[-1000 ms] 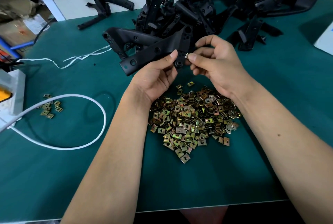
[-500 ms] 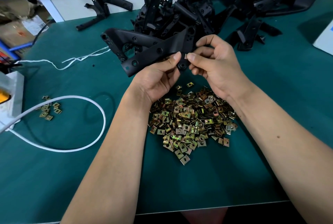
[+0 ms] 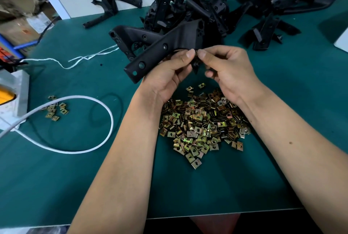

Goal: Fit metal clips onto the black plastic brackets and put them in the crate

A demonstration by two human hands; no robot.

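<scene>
One long black plastic bracket [image 3: 165, 45] is raised above the green table mat [image 3: 282, 101], its perforated arm slanting down to the left, away from the fingers. The left hand [image 3: 169, 75] curls round its near end from below, thumb on top. The right hand [image 3: 227, 68] pinches at the same end, thumb tip meeting the left thumb; any clip there is hidden. Directly below lies a heap of brass-coloured square metal clips [image 3: 203, 124]; behind, a pile of black brackets [image 3: 216, 5].
</scene>
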